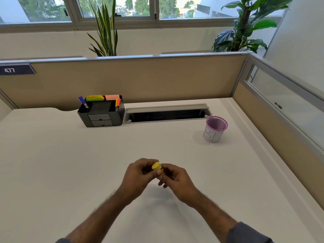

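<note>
One dark label plate [16,69] marked 477 is seen at the far left, fixed to the tan partition [157,79]. Next along, a black desk organiser [100,114] is found at the back of the white tabletop [61,163], hard against the partition; a blue marker [83,101] is propped in its left slot, green sticky notes [94,97] and a pink pad [112,97] are stacked at its rear, and an orange highlighter [118,102] is stood in its right slot. A spiky plant [105,32] is seen behind the partition. Just beside the organiser's right side, a grey cable slot [166,113] is set into the tabletop with its flap raised. And now the centre, near the front edge: a small tube [162,171] with a yellow cap [156,166] is held in the air just above the tabletop, between both hands. The left hand [138,174] is closed in from the left, its fingers curled and clamped at the cap, thumb pressed just below it. The right hand [177,179] is wrapped round the tube's body, fingers curled tight, so most of the body is hidden. Further right, well apart from the hands, a pink mesh cup [214,129] is stood upright, a white paper with handwriting wrapped round it. At the far right, a broad-leaved plant [245,28] is seen beyond the corner.
</note>
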A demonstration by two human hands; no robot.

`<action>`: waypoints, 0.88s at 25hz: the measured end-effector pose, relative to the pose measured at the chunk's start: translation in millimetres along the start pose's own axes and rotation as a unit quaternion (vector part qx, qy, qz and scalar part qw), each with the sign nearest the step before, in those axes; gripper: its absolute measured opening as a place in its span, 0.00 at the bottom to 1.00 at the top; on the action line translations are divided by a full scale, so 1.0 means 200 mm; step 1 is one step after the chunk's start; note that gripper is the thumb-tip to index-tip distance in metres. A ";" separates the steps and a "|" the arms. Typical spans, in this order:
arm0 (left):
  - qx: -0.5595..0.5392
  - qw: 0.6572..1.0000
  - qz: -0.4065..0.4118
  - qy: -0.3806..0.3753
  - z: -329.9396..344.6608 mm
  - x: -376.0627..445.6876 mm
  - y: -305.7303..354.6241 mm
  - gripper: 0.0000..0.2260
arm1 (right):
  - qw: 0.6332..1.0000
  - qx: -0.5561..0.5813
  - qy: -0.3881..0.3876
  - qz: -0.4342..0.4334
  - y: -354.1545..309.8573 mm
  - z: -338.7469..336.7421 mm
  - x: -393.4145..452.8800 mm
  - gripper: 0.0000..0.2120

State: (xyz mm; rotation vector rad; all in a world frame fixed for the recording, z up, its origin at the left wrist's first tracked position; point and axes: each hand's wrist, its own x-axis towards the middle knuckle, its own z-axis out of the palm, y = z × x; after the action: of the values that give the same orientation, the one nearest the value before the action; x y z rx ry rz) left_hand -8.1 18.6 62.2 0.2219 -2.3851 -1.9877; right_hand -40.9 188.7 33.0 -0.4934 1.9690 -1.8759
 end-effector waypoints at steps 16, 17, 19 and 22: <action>0.037 0.998 0.032 0.024 0.04 -0.04 0.10 0.07 | 0.997 0.032 0.000 -0.065 -0.06 -0.03 -0.02 0.10; 0.026 0.999 0.026 0.016 0.03 -0.04 0.09 0.06 | 0.998 0.032 -0.009 -0.062 -0.06 -0.04 -0.02 0.10; 0.011 1.000 0.009 -0.010 0.03 -0.03 0.08 0.05 | 0.998 0.024 -0.030 -0.052 -0.06 -0.07 -0.02 0.10; 0.012 1.000 -0.001 -0.016 0.03 -0.02 0.08 0.06 | 0.998 0.013 -0.035 -0.043 -0.04 -0.09 -0.02 0.10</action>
State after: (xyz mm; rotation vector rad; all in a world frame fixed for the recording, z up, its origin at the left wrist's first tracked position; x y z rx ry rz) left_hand -5.6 28.6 76.2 0.1949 -2.4292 -1.9791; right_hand -47.0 204.9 42.2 -0.6361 1.9031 -1.9058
